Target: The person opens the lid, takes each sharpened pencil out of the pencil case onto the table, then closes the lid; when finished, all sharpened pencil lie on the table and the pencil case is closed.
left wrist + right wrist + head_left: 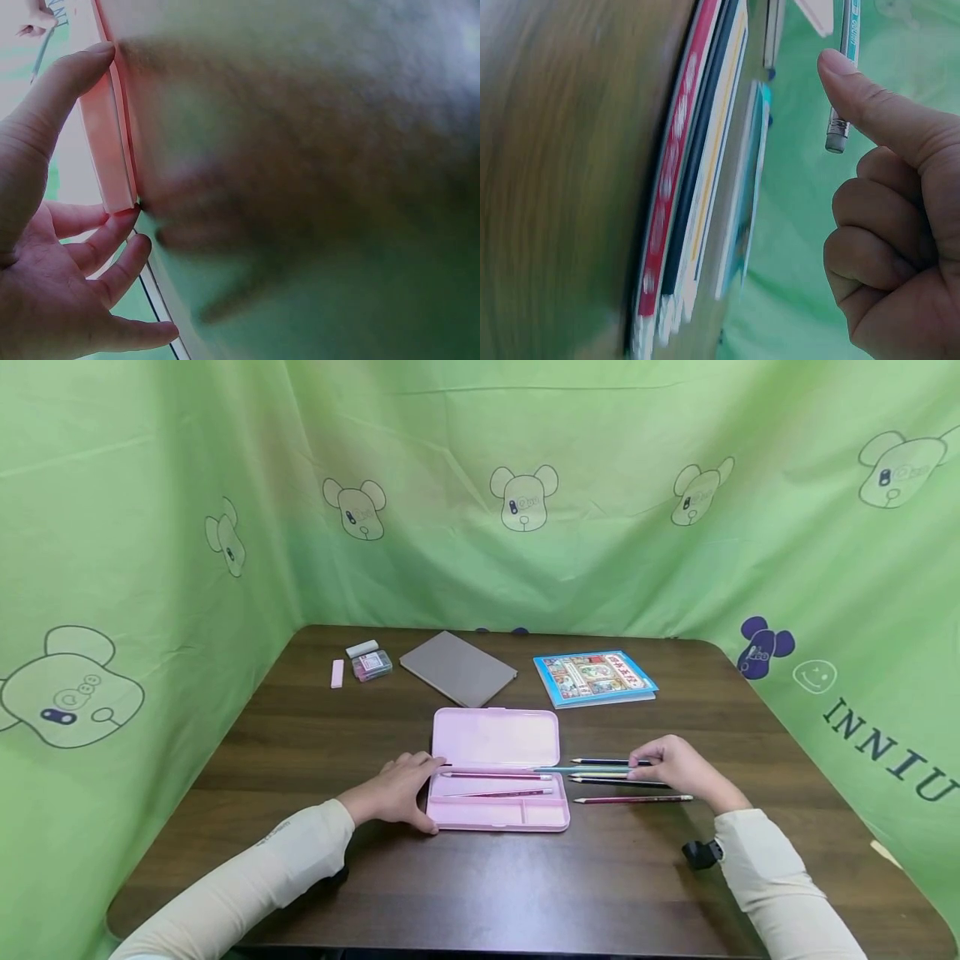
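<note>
A pink pencil case [495, 737] lies with its lid folded back in the middle of the table. My left hand [397, 789] grips its left end, thumb at the front corner and fingertips toward the back. Two red pencils [498, 776] lie inside the case. Between thumb and curled fingers my right hand [678, 770] pinches a teal pencil [847, 37] near its eraser end; its other end reaches over the right edge of the case. Below that hand several pencils, one of them red [630, 799], lie side by side on the table.
Behind the case are a grey notebook [457, 668] and a blue-edged picture book [596, 679]. At the back left sit a small clear box [372, 666], a white roll-like piece [362, 648] and a pink eraser-like block [337, 673]. Green cloth surrounds the table [525, 893].
</note>
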Available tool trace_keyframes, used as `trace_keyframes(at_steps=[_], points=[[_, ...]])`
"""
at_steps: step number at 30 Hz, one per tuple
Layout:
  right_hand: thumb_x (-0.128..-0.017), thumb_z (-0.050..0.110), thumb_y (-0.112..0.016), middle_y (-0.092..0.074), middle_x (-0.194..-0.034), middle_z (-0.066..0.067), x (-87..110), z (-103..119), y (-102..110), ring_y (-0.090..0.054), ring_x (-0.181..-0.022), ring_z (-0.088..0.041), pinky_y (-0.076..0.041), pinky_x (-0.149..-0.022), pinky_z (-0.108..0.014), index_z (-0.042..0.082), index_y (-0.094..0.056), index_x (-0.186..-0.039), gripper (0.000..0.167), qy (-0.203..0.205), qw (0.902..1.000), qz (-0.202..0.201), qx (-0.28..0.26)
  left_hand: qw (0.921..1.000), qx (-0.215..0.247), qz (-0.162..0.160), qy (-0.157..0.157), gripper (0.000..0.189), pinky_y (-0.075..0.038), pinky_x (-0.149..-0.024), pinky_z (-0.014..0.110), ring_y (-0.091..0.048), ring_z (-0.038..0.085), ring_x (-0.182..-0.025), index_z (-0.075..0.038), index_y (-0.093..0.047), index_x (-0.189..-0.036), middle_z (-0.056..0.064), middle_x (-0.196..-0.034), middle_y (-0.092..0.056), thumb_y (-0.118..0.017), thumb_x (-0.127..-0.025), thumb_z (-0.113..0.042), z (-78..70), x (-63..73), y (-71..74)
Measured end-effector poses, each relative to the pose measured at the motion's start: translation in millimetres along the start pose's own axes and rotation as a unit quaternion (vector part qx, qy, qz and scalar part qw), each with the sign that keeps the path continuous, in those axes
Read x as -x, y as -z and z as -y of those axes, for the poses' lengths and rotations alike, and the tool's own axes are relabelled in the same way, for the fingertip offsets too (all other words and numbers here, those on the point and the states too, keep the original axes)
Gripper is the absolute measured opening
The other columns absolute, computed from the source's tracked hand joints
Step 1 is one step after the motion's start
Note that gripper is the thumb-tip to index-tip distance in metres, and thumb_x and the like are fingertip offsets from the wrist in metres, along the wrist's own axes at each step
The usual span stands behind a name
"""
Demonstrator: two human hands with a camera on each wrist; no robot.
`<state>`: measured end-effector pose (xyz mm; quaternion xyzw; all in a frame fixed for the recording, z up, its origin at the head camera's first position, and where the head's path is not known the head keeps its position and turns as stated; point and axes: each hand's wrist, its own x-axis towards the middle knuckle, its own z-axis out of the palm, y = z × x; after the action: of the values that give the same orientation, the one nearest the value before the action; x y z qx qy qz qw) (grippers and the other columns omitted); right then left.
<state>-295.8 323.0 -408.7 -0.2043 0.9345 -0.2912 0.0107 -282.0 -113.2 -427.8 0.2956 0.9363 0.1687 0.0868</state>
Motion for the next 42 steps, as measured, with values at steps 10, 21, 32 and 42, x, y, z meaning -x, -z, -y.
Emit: trace_keyframes(at_steps=[10,21,32,42], points=[[-0.074,0.013,-0.075,-0.031,-0.051,0.014,18.4,-18,23,-0.026,-0.049,0.003,-0.028,-0.046,-0.021,0.009,-0.066,-0.072,0.009,-0.028,0.9995,-0.005,0.013,1.0000,-0.003,-0.002,0.000,0.096,-0.036,-0.090,0.051,-0.043,0.027,-0.112,-0.006,-0.040,-0.138,0.009,-0.125,-0.049,-0.083,-0.060,-0.043,1.0,0.4,-0.6],[-0.074,0.018,-0.076,-0.065,-0.071,0.004,30.5,-51,29,-0.045,-0.063,0.005,-0.040,-0.060,-0.020,0.006,-0.068,-0.074,0.015,-0.031,0.9980,0.054,0.013,1.0000,-0.003,0.005,0.004,0.097,-0.035,-0.092,0.051,-0.043,0.027,-0.113,-0.006,-0.039,-0.138,0.009,-0.126,-0.048,-0.083,-0.060,-0.044,0.9,1.5,0.9],[-0.073,0.019,-0.077,-0.060,-0.069,0.003,27.8,-48,28,-0.037,-0.057,0.000,-0.034,-0.055,-0.022,0.002,-0.070,-0.088,0.024,-0.057,0.9977,0.025,0.027,0.9999,0.006,0.006,0.006,0.095,-0.035,-0.093,0.051,-0.042,0.028,-0.113,-0.006,-0.039,-0.138,0.010,-0.126,-0.048,-0.083,-0.061,-0.042,-2.3,0.4,3.6],[-0.075,0.020,-0.076,-0.031,-0.055,0.009,9.0,-26,17,-0.027,-0.049,-0.001,-0.028,-0.047,-0.023,-0.003,-0.068,-0.100,0.035,-0.039,0.9989,0.023,-0.010,0.9998,0.000,0.013,0.012,0.096,-0.034,-0.094,0.051,-0.042,0.027,-0.115,-0.007,-0.038,-0.139,0.009,-0.128,-0.047,-0.083,-0.062,-0.043,-1.6,0.2,2.5]])
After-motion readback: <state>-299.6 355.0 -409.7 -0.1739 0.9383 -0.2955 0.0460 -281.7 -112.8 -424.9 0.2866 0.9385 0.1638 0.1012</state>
